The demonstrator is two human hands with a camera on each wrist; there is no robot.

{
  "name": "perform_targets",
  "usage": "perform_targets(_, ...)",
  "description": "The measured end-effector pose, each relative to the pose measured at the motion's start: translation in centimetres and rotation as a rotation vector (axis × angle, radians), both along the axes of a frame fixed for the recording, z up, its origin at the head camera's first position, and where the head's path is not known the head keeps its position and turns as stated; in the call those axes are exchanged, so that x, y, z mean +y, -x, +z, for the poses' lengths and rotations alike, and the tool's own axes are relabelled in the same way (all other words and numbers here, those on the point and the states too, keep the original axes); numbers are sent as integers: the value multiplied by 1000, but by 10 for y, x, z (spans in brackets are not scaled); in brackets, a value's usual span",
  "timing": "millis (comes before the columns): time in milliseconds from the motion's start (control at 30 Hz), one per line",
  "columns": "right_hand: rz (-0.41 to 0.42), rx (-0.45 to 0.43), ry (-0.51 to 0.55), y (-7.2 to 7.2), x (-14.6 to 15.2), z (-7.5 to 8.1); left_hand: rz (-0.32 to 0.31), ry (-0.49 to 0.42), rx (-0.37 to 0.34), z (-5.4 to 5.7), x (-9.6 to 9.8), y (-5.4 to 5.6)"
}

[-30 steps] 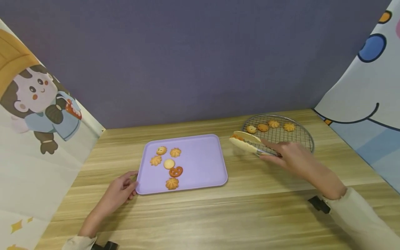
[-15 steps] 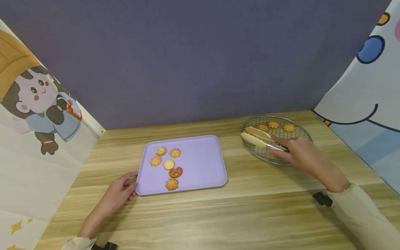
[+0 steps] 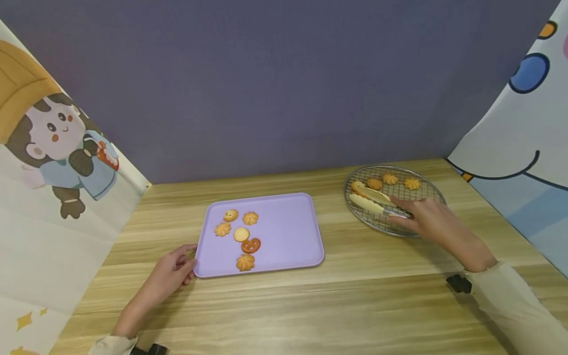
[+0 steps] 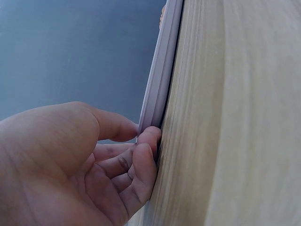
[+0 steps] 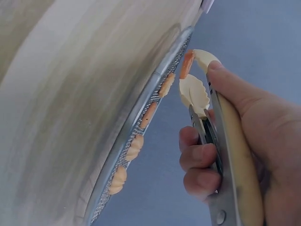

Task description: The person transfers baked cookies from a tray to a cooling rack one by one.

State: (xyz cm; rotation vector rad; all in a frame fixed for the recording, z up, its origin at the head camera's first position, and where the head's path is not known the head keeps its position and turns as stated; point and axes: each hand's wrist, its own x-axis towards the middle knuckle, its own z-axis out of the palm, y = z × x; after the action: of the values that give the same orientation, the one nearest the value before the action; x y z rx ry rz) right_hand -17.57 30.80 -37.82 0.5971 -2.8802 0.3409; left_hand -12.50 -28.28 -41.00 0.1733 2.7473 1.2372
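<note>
My right hand (image 3: 428, 219) grips a pair of metal tongs (image 3: 370, 198) with cream scalloped heads. An orange-brown cookie (image 5: 187, 64) sits between the heads, seen edge-on in the right wrist view. The heads hover over the left part of a round wire rack (image 3: 421, 198), clear of its surface. On the rack lie several cookies, among them a brown oval one (image 3: 374, 184) and a flower-shaped one (image 3: 411, 184). My left hand (image 3: 165, 272) pinches the near-left rim of a lilac tray (image 3: 286, 227), thumb on the edge and the other fingers curled beside it.
Several cookies lie on the tray's left half, including a pretzel (image 3: 251, 245), a plain round cookie (image 3: 241, 234) and a flower-shaped cookie (image 3: 245, 262). A wood-grain table (image 3: 310, 305) carries everything. A dark wall panel (image 3: 284, 88) stands behind, with printed side panels.
My right hand has moved right, carrying the tongs and the orange-brown cookie from between tray and rack to over the rack. My left hand has stayed at the tray's rim.
</note>
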Motion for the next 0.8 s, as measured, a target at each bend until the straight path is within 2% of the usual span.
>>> perform_targets(167, -10, -11, -5, 1, 3, -4, 5, 4, -5, 1, 0, 0)
perform_targets(500, -5, 20, -5, 2, 5, -7, -1, 8, 8, 1, 1, 0)
perform_targets(800, -36, -36, -10, 3, 7, -6, -9, -3, -1, 0, 0, 1)
